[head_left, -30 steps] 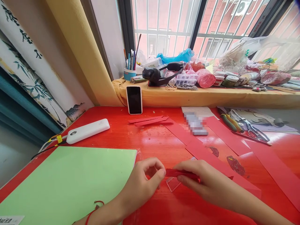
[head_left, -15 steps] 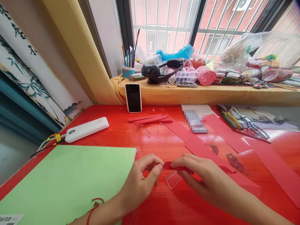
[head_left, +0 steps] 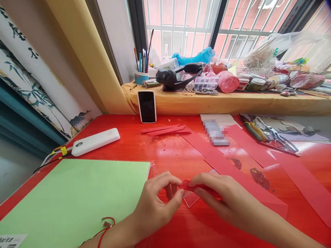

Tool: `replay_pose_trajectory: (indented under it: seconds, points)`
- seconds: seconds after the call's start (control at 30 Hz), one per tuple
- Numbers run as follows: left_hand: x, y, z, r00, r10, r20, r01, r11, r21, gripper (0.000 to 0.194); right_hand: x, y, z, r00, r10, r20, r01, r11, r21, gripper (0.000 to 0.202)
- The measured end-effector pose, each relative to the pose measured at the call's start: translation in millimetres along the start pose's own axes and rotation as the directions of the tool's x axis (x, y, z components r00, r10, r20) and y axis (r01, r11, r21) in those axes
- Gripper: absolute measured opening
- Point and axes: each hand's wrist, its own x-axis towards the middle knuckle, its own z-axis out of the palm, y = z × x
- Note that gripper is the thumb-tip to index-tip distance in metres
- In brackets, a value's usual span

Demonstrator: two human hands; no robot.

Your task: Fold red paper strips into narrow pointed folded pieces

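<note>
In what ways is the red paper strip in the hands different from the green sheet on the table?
The red paper strip is narrow; the green sheet is much broader. The strip appears folded, whereas the green sheet lies flat. The left hand and right hand hold the strip, while the green sheet rests on the table. Both look like paper.

My left hand [head_left: 161, 199] and right hand [head_left: 217, 191] crowd folded red paper strip [head_left: 185, 185]; clear plastic piece [head_left: 190, 200] lies just below. Open lane over red tabletop [head_left: 176, 230] runs toward me, between forearms [head_left: 258, 218]; another lies between green paper [head_left: 85, 196] and upright smartphone [head_left: 147, 106]. Power bank [head_left: 96, 142] bounds that leftward, loose red strips [head_left: 168, 130] rightward. Pliers [head_left: 254, 132] and scissors [head_left: 281, 142] obstruct far right; sill ledge [head_left: 186, 104] walls back.
</note>
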Motion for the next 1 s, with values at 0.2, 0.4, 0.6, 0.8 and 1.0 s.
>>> replay_pose_trajectory:
  seconds: [0.2, 0.4, 0.6, 0.8, 1.0]
  points:
    - [0, 2, 0.9, 0.996, -0.084, -0.014, 0.083, 0.996, -0.040, 0.013, -2, 1, 4, 0.998, 0.052, -0.020, -0.053, 0.998, -0.025, 0.015]
    - [-1, 3, 1.8, 0.987, -0.163, -0.002, 0.162, 0.983, -0.087, 0.016, 0, -1, 4, 0.996, 0.081, 0.026, -0.080, 0.996, -0.039, 0.019]
    - [3, 6, -1.6, 0.965, -0.260, 0.040, 0.263, 0.955, -0.136, 0.025, 5, 2, -5, 0.977, 0.184, 0.112, -0.178, 0.982, -0.055, 0.021]
    - [2, 0, 1.1, 0.962, -0.269, 0.057, 0.274, 0.951, -0.146, 0.025, 12, 13, -13, 0.927, 0.254, 0.276, -0.293, 0.950, 0.107, 0.033]
    - [1, 0, -3.4, 0.994, -0.113, -0.003, 0.112, 0.989, -0.099, 0.015, 8, 16, -18, 0.984, 0.108, 0.140, -0.086, 0.985, -0.152, 0.028]
